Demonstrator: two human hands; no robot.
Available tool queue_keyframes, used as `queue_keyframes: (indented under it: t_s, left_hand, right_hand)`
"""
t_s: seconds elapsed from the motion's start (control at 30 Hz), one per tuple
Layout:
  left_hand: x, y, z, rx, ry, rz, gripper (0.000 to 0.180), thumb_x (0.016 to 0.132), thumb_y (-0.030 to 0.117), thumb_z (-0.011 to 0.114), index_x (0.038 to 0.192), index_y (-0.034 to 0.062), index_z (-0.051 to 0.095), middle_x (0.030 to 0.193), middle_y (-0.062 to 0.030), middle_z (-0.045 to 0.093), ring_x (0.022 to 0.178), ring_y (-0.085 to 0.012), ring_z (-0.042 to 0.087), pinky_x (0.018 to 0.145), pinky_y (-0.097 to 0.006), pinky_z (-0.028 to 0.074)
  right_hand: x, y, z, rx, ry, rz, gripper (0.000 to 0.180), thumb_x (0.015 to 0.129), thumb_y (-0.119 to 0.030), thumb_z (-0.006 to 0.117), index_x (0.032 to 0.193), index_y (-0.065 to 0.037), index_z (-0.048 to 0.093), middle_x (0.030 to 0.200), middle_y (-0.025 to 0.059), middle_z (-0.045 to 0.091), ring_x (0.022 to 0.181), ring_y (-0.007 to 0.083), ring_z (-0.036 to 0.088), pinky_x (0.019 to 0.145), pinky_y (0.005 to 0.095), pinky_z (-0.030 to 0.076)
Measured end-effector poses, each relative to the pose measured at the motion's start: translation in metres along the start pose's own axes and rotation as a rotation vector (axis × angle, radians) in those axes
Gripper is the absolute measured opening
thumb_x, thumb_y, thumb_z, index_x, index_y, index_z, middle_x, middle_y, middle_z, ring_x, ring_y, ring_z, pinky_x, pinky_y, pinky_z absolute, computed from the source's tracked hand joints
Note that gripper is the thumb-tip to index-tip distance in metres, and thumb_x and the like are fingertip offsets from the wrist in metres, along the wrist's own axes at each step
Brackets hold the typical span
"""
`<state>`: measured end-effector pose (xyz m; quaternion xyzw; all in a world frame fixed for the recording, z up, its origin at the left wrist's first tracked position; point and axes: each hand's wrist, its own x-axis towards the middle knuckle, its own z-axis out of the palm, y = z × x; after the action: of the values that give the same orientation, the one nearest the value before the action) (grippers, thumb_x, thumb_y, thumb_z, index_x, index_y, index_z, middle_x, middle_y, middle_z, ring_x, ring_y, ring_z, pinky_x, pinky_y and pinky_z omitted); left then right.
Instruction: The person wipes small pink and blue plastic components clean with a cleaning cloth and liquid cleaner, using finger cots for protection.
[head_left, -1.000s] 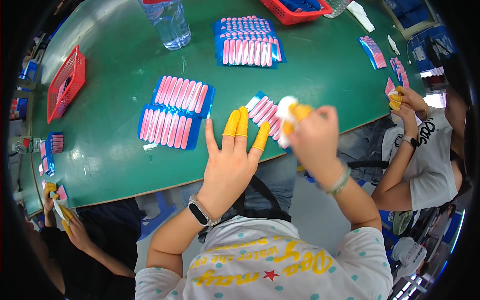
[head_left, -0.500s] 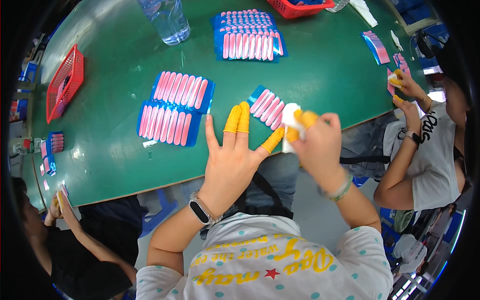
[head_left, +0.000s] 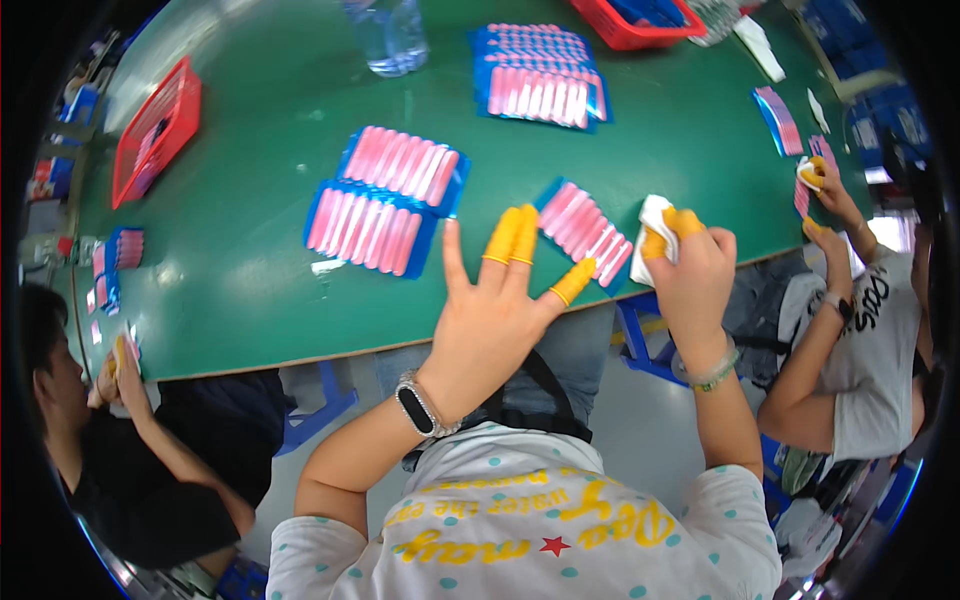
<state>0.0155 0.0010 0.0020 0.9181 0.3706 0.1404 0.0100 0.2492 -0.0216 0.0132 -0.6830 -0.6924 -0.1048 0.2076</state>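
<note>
My left hand (head_left: 495, 325) is spread on the green table, yellow finger cots on its thumb and two fingers. The thumb touches the near edge of a blue sheet of pink strips (head_left: 580, 225), and the two covered fingertips rest by its left edge. The strips are long, rounded and shiny, set side by side. Just right of that sheet, my right hand (head_left: 692, 290) pinches a folded white cloth (head_left: 647, 250) between fingers in yellow cots. The cloth's underside is hidden.
Two overlapping sheets of pink strips (head_left: 365, 228) lie left of my hands, and a stack of such sheets (head_left: 540, 95) farther off. A clear water bottle (head_left: 395, 45) and red baskets (head_left: 185, 120) stand beyond. Co-workers sit left and right; a blue stool (head_left: 645, 335) is below the edge.
The view has shifted, so the table things sit farther right. My right hand with the cloth has moved right, off the sheet's end, uncovering more strips. My left hand stays spread by the sheet.
</note>
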Motion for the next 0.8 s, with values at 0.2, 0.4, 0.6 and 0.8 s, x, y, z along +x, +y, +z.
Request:
queue_keyframes:
  t_s: [0.2,0.4,0.6,0.8]
  left_hand:
    - [-0.014,-0.021,-0.041,0.002,0.070,-0.226,0.063,0.079,0.052,0.071,0.134,0.0231,0.061,0.145,-0.0204,0.043,0.138,-0.0405,0.034,0.107,-0.079,0.006]
    - [-0.017,-0.072,-0.061,0.310,0.061,-0.448,0.051,0.089,0.051,0.061,0.135,0.0279,0.060,0.143,-0.0227,0.044,0.138,-0.0428,0.034,0.108,-0.076,0.007]
    - [0.004,-0.060,-0.050,0.280,0.120,-0.374,0.053,0.088,0.051,0.063,0.135,0.0280,0.060,0.143,-0.0225,0.045,0.138,-0.0427,0.034,0.109,-0.075,0.009]
    - [0.068,-0.034,-0.005,0.111,0.135,-0.189,0.061,0.086,0.053,0.064,0.133,0.0150,0.060,0.141,-0.0211,0.048,0.137,-0.0399,0.036,0.109,-0.074,0.011]
  right_hand:
    - [-0.003,-0.013,0.001,0.228,0.034,0.256,0.028,0.075,-0.008,0.076,0.101,-0.001,0.068,0.081,0.0105,0.064,0.084,0.0291,0.054,0.073,0.0386,0.048]
    - [0.007,-0.013,0.030,0.491,0.044,0.306,0.030,0.074,-0.008,0.075,0.103,0.000,0.069,0.086,0.0113,0.066,0.082,0.0278,0.055,0.071,0.0385,0.048]
    - [0.010,-0.015,0.031,0.826,0.114,0.532,0.026,0.080,-0.006,0.075,0.103,0.002,0.067,0.081,0.0097,0.064,0.069,0.0140,0.060,0.063,0.0274,0.049]
    - [0.005,-0.013,0.041,0.784,0.213,0.478,0.027,0.079,-0.006,0.077,0.102,0.003,0.067,0.080,0.0092,0.066,0.070,0.0134,0.061,0.063,0.0277,0.049]
